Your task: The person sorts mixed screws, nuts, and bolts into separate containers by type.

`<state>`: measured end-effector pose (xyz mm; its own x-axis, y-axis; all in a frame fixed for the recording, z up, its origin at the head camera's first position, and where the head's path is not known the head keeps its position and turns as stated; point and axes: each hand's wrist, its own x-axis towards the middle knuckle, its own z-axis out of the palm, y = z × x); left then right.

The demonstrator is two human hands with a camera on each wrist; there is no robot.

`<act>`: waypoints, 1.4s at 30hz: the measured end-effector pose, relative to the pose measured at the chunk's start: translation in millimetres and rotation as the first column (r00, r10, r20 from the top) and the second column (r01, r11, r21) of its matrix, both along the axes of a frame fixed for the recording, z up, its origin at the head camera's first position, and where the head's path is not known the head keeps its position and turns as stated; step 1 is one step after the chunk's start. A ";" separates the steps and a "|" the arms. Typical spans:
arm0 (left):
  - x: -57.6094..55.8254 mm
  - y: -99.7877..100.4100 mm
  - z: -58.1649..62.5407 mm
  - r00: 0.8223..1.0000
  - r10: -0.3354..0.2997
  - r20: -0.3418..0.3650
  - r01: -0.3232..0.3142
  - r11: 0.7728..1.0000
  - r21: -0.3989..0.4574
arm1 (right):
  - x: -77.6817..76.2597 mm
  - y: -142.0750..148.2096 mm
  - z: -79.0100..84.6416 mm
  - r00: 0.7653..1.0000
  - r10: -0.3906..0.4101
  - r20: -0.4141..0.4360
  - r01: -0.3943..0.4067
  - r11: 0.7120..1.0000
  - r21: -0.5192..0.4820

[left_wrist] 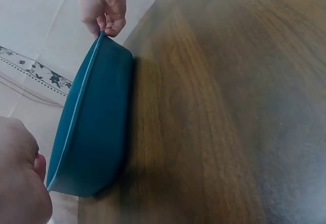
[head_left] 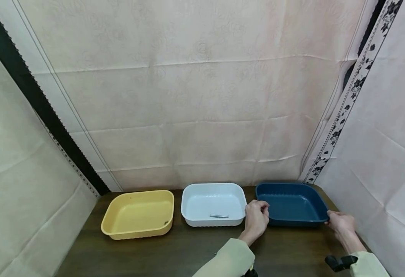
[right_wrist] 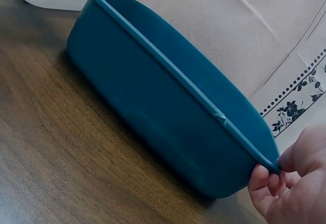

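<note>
My right hand (head_left: 340, 222) pinches the right end of the dark blue plastic tub (head_left: 289, 223); in the right wrist view, thumb and fingers close on its rim (right_wrist: 224, 120). My left hand (head_left: 256, 217) is curled at the tub's left end, fingertips bunched just over that side. A tiny pale speck shows at those fingertips; I cannot tell what it is. In the left wrist view the left hand (left_wrist: 20, 170) overlaps the near end of the tub (left_wrist: 99, 117), and the right hand (left_wrist: 104, 5) grips the far end. The right wrist view leaves out the left hand.
A white tub (head_left: 212, 223) stands left of the blue one, with thin metal rods (head_left: 219, 216) inside. Farther left is a yellow tub (head_left: 136, 234) with a small dark thing (head_left: 165, 222) in it. Cloth walls (head_left: 202, 115) enclose the brown wooden table (head_left: 174, 250) behind and at both sides.
</note>
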<state>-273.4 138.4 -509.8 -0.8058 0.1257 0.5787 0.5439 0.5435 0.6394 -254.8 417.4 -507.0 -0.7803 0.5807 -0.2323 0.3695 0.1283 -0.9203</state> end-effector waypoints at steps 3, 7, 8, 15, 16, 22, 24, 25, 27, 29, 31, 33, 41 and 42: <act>-1.8 3.3 -1.6 1.000 0.001 -0.005 -0.001 1.000 -0.011 | 0.1 -1.1 0.2 1.000 -0.007 0.010 0.007 1.000 -0.003; -3.1 6.9 -1.9 1.000 0.000 0.003 0.000 1.000 -0.008 | -0.2 -1.4 -0.5 1.000 -0.023 0.021 0.023 1.000 -0.015; -3.5 7.6 -1.6 1.000 0.004 0.002 -0.004 1.000 -0.008 | -0.7 -1.5 -0.7 0.999 -0.027 0.019 0.027 1.000 -0.016; -6.8 10.8 -1.4 1.000 0.019 0.022 -0.019 1.000 -0.002 | -0.7 -0.8 -3.0 0.999 -0.023 0.043 0.023 1.000 0.001; -6.6 11.3 -1.8 0.999 0.018 0.032 -0.018 1.000 0.002 | -0.1 -0.4 -4.1 0.999 -0.017 0.041 0.017 1.000 -0.001; -5.9 13.0 -5.6 1.000 -0.001 0.019 0.001 1.000 0.023 | -0.1 -0.6 -6.6 0.999 -0.022 0.030 0.022 1.000 -0.006; -5.9 11.7 -7.5 0.999 -0.027 0.025 0.026 0.999 0.044 | -0.2 -1.4 -5.7 0.999 -0.024 0.028 0.024 1.000 -0.007; -5.9 10.4 -8.2 0.999 -0.041 0.031 0.039 0.998 0.055 | -0.1 -1.5 -4.9 0.999 -0.024 0.023 0.024 1.000 -0.008; -6.1 7.0 -9.5 0.996 -0.073 0.049 0.069 0.994 0.086 | 0.2 -1.3 -2.7 1.000 -0.016 0.019 0.016 1.000 0.011; -5.1 1.3 -11.9 0.994 -0.094 0.057 0.087 0.990 0.114 | 1.9 -1.3 -3.2 1.000 0.000 0.020 -0.001 1.000 0.024; -4.7 -4.8 -13.2 0.993 -0.106 0.043 0.100 0.985 0.138 | 3.0 -0.7 -2.8 1.000 0.015 0.018 -0.016 0.999 0.033; -4.4 -11.1 -13.8 0.994 -0.113 0.013 0.109 0.980 0.164 | 3.3 0.0 -1.8 1.000 0.024 0.020 -0.025 0.999 0.033; 3.6 -40.6 -9.4 0.990 -0.113 -0.086 0.133 0.951 0.278 | -0.6 0.6 0.2 1.000 0.009 0.026 -0.009 1.000 0.014; 5.4 -45.7 -9.1 0.989 -0.116 -0.088 0.137 0.946 0.294 | -1.0 0.4 -0.1 1.000 0.007 0.026 -0.007 1.000 0.011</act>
<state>-267.9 92.7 -518.9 -0.7515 0.0370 0.6587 0.6441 0.2572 0.7204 -255.7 417.7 -507.2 -0.7782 0.5779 -0.2457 0.3919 0.1411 -0.9091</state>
